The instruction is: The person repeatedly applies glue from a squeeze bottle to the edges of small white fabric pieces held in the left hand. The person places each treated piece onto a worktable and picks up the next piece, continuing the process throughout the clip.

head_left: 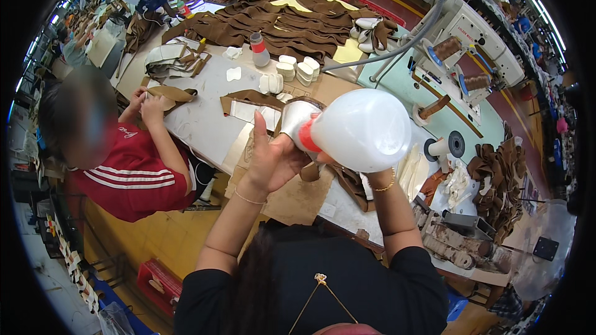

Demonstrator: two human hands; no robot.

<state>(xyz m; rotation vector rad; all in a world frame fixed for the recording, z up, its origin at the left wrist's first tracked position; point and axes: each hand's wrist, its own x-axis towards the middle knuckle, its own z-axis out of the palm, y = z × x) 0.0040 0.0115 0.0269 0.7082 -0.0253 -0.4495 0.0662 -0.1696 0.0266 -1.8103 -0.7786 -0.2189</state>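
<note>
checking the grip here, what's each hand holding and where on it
The right hand, mostly hidden, holds the white squeeze bottle from beneath. The left hand grips a silver-white piece by its lower edge at the nozzle.

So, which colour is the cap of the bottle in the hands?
Red, on the translucent white bottle; the head view shows it.

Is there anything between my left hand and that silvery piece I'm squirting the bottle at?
No. The left hand already grips the silvery piece, and the white squeeze bottle tips its red nozzle right against it.
</note>
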